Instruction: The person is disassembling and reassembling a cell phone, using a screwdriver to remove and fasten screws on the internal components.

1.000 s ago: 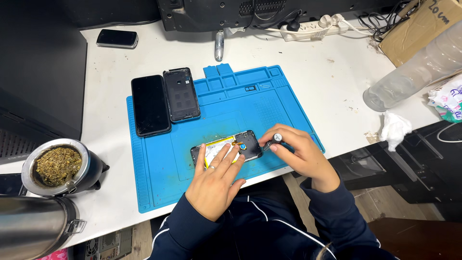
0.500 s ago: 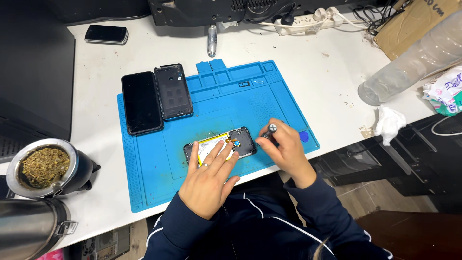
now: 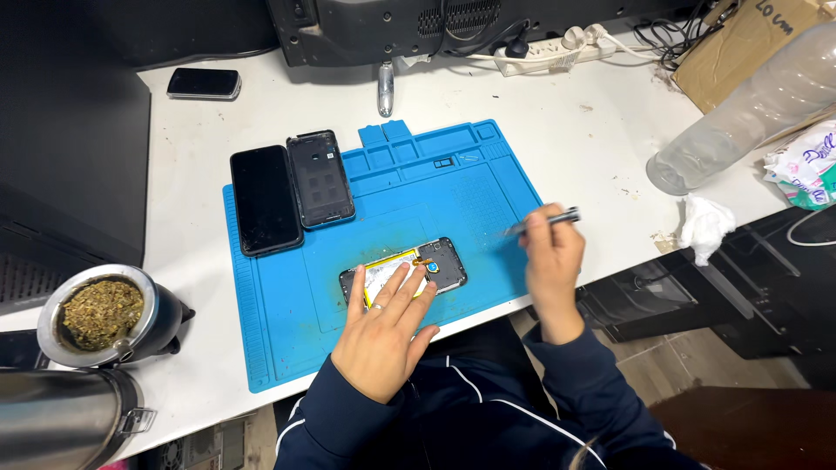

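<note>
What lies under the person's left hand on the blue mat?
The left hand presses on an opened phone lying on the blue mat. Its yellow-edged battery and dark upper end show; the fingers cover the middle.

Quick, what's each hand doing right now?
Left hand: open, fingers flat on the opened phone.
Right hand: closed on a thin metal tool.

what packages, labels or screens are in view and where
Cardboard box: far right corner, brown, handwriting on its flap.
Printed bag: right edge, white with coloured lettering.
Dark phone: mat's left edge, black rectangle, screen off.
Small phone: far left of the desk, black, screen off.
</note>
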